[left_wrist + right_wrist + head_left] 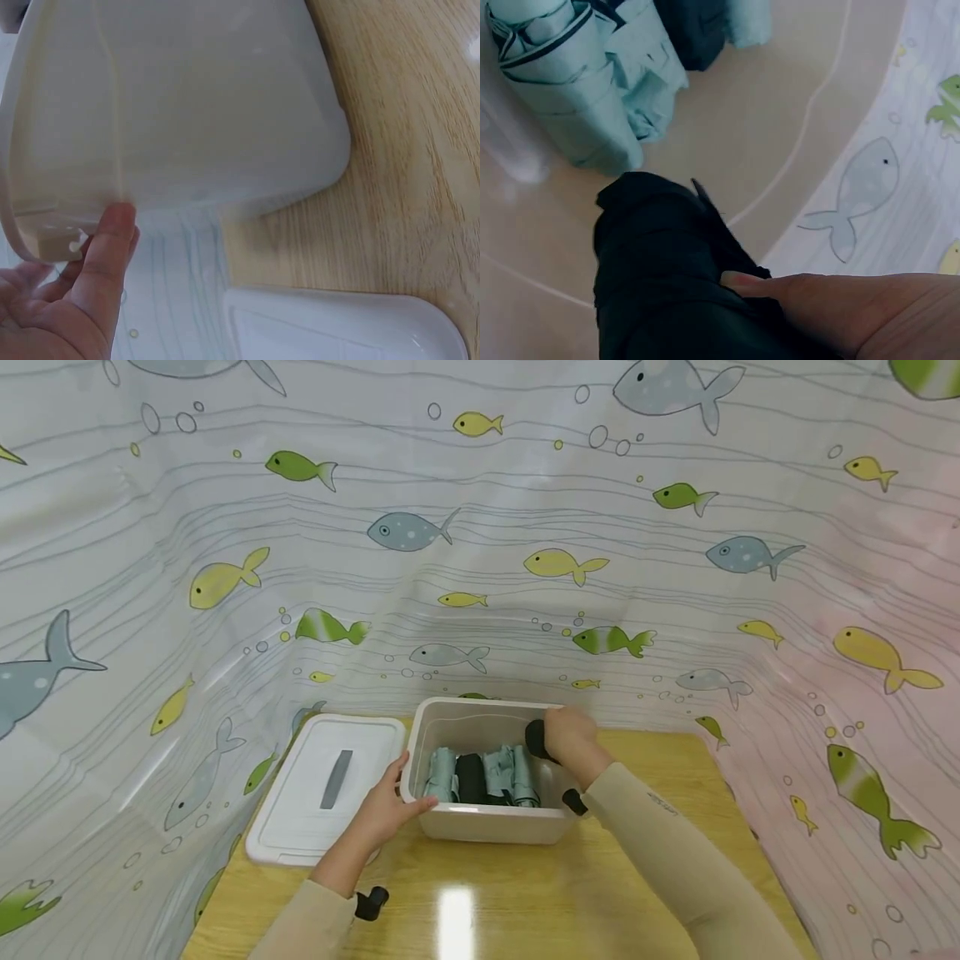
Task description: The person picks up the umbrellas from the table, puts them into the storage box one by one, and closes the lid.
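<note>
A white plastic storage box (491, 827) stands uncovered on the table. My left hand (386, 806) grips its left front corner, thumb at the front rim and fingers along the left side; the left wrist view shows fingertips against the outer wall. My right hand (573, 739) holds a black, tightly rolled fabric bundle, apparently a folded umbrella (667, 277), at the box's right end, with the thumb pressed on its wrapped cloth. Inside the box lie pale teal rolled bundles (442, 774) of similar form and another black one (471, 778) between them. The right hand's other fingers are mostly hidden.
The white lid (300, 802) with a grey handle lies flat to the left of the box. A wooden table (517, 902) carries everything. A fish-patterned curtain (510, 610) hangs close behind and along both sides.
</note>
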Demonstrator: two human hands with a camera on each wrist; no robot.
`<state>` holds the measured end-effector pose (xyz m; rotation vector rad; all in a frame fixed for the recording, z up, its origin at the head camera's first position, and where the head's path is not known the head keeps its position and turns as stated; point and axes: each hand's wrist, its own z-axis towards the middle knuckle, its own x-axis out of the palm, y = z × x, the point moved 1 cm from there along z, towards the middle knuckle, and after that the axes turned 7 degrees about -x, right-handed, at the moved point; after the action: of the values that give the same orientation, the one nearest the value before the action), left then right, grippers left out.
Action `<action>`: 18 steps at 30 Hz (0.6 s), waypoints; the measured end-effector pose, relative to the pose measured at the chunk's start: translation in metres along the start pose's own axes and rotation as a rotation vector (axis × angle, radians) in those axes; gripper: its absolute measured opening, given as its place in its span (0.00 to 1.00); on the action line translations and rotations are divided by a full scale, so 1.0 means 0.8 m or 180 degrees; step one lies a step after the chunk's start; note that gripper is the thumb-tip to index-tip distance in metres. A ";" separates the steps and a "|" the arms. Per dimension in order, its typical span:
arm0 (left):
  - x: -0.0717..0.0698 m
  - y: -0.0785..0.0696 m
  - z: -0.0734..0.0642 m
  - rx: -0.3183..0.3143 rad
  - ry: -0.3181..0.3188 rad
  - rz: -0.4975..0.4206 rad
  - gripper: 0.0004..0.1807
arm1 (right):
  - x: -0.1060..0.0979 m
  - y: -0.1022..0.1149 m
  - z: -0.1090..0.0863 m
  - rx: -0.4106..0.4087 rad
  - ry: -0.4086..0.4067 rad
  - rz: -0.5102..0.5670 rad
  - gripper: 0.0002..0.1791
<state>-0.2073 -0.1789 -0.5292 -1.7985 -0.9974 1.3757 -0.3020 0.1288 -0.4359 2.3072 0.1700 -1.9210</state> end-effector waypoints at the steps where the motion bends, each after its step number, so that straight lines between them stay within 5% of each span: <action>1: 0.000 0.000 0.000 -0.0012 0.0002 -0.0004 0.63 | 0.003 0.000 0.002 0.0007 -0.0009 0.0016 0.09; 11: -0.002 -0.002 0.002 0.0015 -0.0007 -0.0081 0.62 | 0.030 0.000 0.023 0.0009 0.0062 0.0257 0.10; 18: -0.001 0.000 0.001 0.0048 -0.0032 -0.0037 0.62 | 0.048 -0.012 0.036 -0.0147 0.0422 0.0285 0.08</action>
<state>-0.2082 -0.1796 -0.5286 -1.7737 -0.9989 1.3830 -0.3247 0.1334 -0.4790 2.3697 0.1209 -1.7058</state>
